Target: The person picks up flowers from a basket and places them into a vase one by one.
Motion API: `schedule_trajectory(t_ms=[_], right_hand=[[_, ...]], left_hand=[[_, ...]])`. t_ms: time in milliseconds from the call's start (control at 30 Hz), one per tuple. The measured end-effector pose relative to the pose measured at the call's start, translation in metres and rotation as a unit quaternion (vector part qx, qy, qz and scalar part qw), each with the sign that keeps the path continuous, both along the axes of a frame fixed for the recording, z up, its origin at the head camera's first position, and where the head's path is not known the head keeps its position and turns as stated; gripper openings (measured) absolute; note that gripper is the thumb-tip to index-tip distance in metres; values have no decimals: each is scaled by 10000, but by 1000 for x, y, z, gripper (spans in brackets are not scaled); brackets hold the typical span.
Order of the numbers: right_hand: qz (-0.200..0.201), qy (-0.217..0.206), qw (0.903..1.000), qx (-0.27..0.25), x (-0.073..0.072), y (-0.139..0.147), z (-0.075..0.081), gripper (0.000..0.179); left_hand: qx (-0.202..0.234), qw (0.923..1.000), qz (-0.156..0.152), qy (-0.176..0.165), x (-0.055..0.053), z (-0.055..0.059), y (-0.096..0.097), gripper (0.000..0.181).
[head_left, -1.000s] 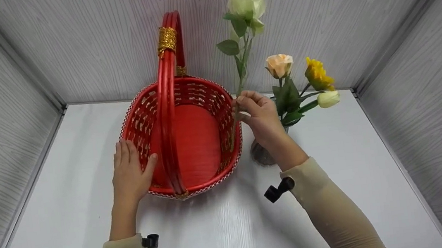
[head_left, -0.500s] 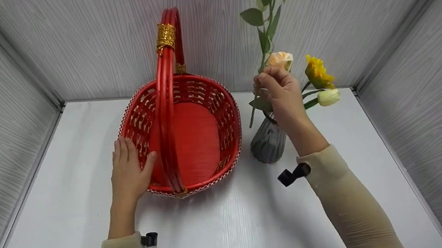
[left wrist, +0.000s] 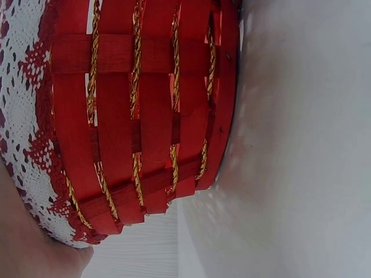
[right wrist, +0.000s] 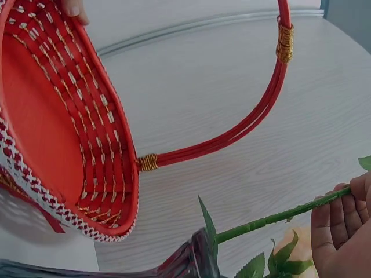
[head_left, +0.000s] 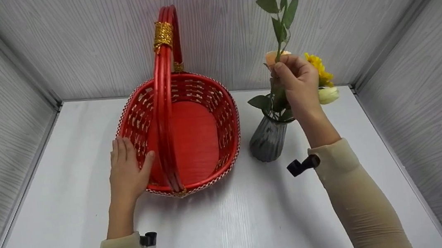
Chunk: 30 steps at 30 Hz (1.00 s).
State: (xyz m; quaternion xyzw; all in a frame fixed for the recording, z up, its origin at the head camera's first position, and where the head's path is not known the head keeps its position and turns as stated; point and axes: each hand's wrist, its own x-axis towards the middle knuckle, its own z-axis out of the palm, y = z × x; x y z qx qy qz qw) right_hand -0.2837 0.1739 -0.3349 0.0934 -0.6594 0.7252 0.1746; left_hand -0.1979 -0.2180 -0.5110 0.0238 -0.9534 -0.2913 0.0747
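Observation:
In the head view my left hand (head_left: 127,172) lies along the left rim of a red woven basket (head_left: 196,143), fingers straight and thumb over the inner side. My right hand (head_left: 301,79) pinches the green stem of a white rose (head_left: 283,8), held upright with its bloom cut off by the top edge. In the right wrist view that stem (right wrist: 272,218) reaches down to the mouth of a grey ribbed glass vase (right wrist: 200,255). The vase also bears a peach rose (head_left: 274,57), a yellow flower (head_left: 319,69) and a white tulip (head_left: 329,95), partly hidden behind my right hand.
The basket's tall red handle (head_left: 164,105), wrapped with gold cord, arches above it. Both basket and vase stand on a white table (head_left: 225,231). Grey wood-grain panels (head_left: 91,43) enclose the back and sides.
The right hand has carried the white rose from the basket's right rim rightward and up to the vase, its stem now down at the vase mouth. The left hand has stayed on the basket.

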Motion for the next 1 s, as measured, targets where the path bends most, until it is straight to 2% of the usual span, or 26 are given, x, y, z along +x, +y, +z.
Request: schedule_trajectory(t_ms=[167, 467, 567, 767, 900, 1000], right_hand=[[-96, 42, 9999, -52, -2, 5, -5, 7], [92, -255, 9996, 116, -1, 13, -21, 7], [44, -406, 9989, 211, 0, 15, -26, 8], [-182, -522, 9950, 826, 0, 19, -33, 22], [-229, -584, 9896, 1298, 1, 19, -34, 16], [-157, -619, 9874, 1449, 1, 18, -34, 13]], left_hand=[[-15, 10000, -25, 13, -1, 0, 1, 95], [-1, 9999, -19, 154, 0, 1, 0, 95], [-15, 9998, -11, 206, 1, 1, 0, 96], [-44, 9999, -32, 113, 0, 0, 1, 96], [-31, 9999, -49, 125, 0, 1, 0, 96], [-23, 9999, -54, 126, 0, 1, -1, 95]])
